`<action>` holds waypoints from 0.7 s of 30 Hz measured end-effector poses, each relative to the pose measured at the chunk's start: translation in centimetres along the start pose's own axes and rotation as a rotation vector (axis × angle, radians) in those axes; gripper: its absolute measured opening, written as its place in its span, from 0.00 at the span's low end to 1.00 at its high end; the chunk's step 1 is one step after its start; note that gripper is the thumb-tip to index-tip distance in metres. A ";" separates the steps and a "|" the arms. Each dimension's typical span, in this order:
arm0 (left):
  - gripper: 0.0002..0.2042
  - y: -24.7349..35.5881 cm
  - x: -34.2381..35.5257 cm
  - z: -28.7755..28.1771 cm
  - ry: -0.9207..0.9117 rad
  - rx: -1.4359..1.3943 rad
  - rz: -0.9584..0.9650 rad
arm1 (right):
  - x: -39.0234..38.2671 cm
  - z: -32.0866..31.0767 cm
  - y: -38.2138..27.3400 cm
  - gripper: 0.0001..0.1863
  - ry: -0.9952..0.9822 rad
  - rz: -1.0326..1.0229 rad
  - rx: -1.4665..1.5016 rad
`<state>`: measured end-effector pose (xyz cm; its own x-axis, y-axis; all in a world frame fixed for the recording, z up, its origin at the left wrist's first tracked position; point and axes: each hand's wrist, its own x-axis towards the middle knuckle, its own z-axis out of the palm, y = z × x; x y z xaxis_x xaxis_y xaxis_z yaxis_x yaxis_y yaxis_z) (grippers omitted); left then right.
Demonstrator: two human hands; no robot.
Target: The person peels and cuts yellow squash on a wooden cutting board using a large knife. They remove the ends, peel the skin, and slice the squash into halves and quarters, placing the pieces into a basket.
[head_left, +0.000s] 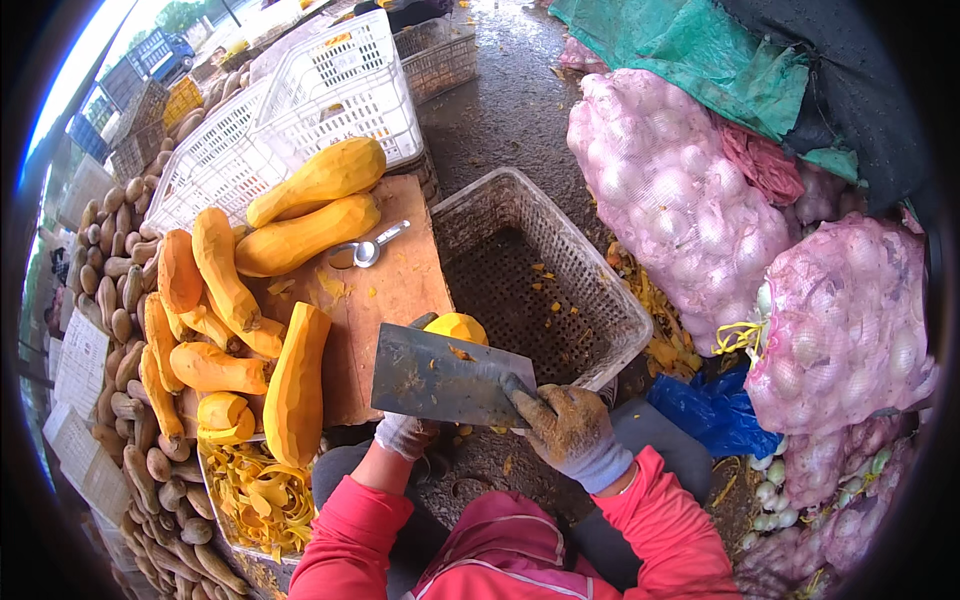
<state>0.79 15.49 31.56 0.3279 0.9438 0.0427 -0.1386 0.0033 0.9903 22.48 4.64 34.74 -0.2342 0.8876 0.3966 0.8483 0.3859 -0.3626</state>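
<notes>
From my remote station, I am seeing the gloved right hand gripping a broad cleaver at the frame's centre. The left hand, mostly hidden behind the blade, is grasping a peeled squash, which is showing just above centre. Other peeled squashes are lying left of centre on a wooden board.

L hand mostly hidden behind cleaver blade, lower pt of squash pc also blocked.
</notes>
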 end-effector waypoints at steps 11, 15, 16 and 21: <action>0.35 2.3 0.1 -0.3 0.014 -0.515 -0.186 | -1.2 1.2 3.6 0.31 -0.043 0.428 0.068; 0.34 1.0 0.1 -0.9 -0.040 -0.176 -0.154 | -0.7 0.1 2.0 0.35 0.041 0.190 0.125; 0.34 0.6 0.2 -1.2 -0.063 0.018 -0.108 | -0.5 -0.1 1.6 0.37 0.014 0.148 0.189; 0.36 -0.4 -0.4 -2.0 -0.193 0.154 0.044 | 0.0 -0.9 0.2 0.38 -0.027 0.021 0.136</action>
<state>-1.19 15.82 30.90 0.4991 0.8613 0.0955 -0.0171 -0.1004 0.9948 23.02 4.50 35.41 -0.2317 0.9014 0.3658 0.7814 0.3964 -0.4819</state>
